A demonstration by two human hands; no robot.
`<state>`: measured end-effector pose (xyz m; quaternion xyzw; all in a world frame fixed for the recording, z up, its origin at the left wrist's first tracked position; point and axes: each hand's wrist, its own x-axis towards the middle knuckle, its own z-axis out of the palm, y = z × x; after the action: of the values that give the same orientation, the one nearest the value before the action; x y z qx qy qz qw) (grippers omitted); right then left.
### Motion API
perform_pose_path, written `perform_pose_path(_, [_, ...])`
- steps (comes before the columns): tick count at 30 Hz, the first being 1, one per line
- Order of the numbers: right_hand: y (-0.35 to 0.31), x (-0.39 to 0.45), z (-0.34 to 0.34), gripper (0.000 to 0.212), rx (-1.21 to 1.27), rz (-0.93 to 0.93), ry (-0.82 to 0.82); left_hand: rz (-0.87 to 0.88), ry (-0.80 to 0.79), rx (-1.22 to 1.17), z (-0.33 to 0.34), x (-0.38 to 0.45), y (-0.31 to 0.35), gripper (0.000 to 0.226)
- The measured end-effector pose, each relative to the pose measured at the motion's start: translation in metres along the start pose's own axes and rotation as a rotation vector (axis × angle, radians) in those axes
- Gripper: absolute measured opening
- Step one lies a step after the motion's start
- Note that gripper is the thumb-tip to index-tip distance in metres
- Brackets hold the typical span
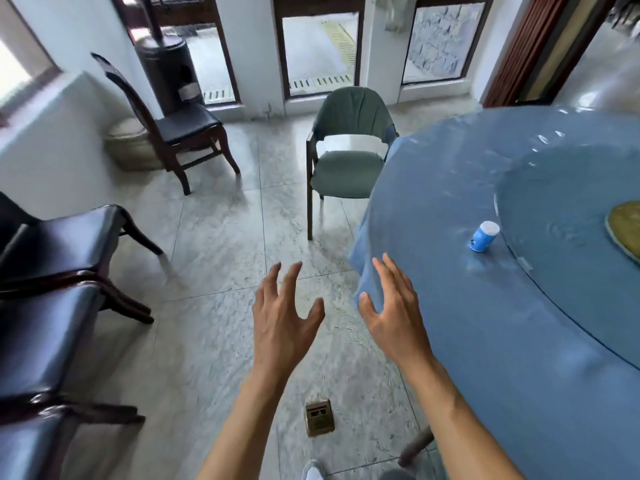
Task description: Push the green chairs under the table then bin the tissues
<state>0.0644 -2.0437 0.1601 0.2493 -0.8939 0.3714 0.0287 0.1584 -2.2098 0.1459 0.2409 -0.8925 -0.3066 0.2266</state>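
Now reaching toward the green chair (348,147).
Both the left hand (282,323) and right hand (394,311) are spread, holding nothing; chair stands far ahead, beside the tabletop (485,323) edge, right hand nearer.

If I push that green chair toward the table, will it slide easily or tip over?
The green chair will probably slide: its thin legs stand on smooth, glossy floor tiles. It looks fairly light, with a slim wooden frame and padded seat. Pushed high on the backrest it might tilt; pushing low seems safer.
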Motion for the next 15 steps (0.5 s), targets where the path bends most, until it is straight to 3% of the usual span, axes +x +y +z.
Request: perform_pose_path(15, [-0.027,0.217,0.120,0.063,0.046,-0.103,-0.129,-0.104,0.052,0.050,0.007,0.204,-0.088,0.069])
